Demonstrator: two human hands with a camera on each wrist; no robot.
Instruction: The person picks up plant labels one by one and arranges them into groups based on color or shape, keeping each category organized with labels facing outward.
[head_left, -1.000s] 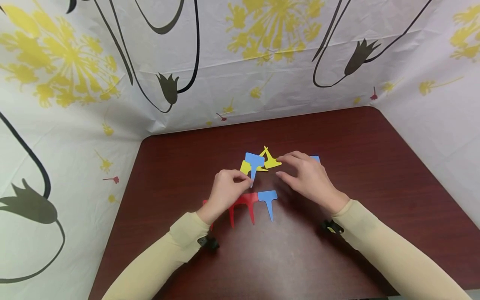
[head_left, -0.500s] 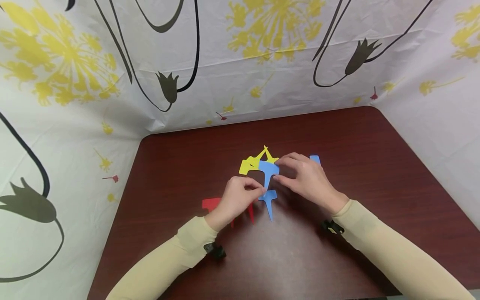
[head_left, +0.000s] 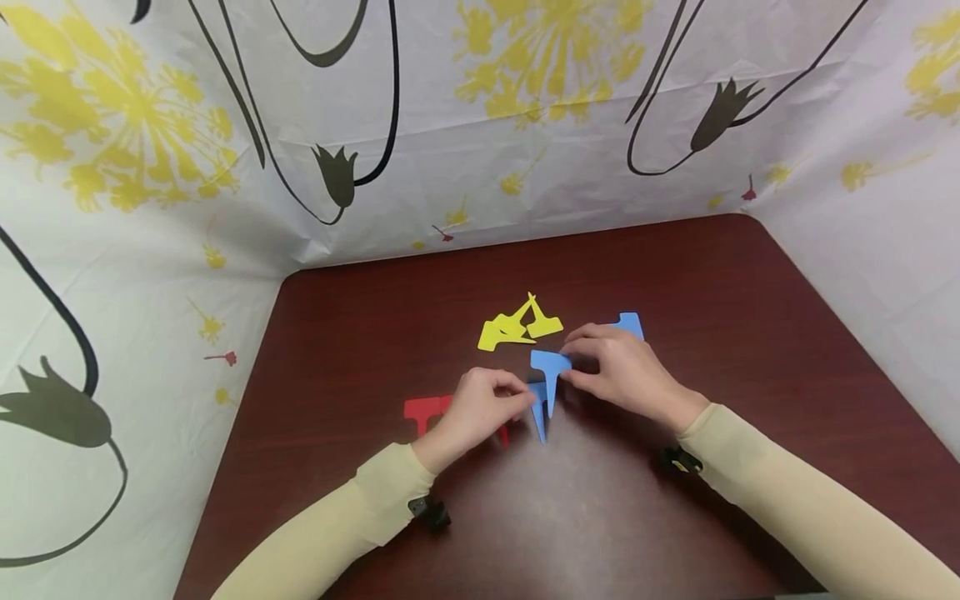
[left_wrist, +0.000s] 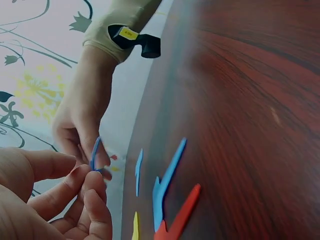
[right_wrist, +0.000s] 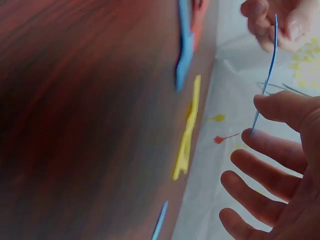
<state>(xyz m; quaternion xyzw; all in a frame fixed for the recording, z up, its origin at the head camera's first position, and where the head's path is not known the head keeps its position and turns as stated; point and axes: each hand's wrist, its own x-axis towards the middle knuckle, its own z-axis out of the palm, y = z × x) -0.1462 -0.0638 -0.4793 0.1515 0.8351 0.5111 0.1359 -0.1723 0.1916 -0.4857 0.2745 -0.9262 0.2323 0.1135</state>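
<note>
My right hand (head_left: pixel 622 364) pinches the wide head of a blue T-shaped plant label (head_left: pixel 551 363) between thumb and forefinger. Its pointed stem hangs toward me, raised above the table. Just left of that stem is my left hand (head_left: pixel 480 408), thumb and forefinger close together, with nothing visibly held. Another blue plant label (head_left: pixel 539 421) lies flat beneath, its head partly covered by the left fingers. Red plant labels (head_left: pixel 424 407) lie in a row beside it, partly hidden under the left hand. In the right wrist view the raised label (right_wrist: pixel 272 60) appears edge-on.
Several yellow plant labels (head_left: pixel 504 330) overlap in a loose pile beyond the hands. More blue (head_left: pixel 631 323) lies behind the right hand, mostly covered by it. The dark red-brown table (head_left: pixel 360 325) meets a patterned white curtain (head_left: pixel 420 183) at the back and sides.
The raised blue label has moved right and toward me from above the yellow pile. My left hand held its stem tip before; now the right hand holds its head and the left fingers are off it.
</note>
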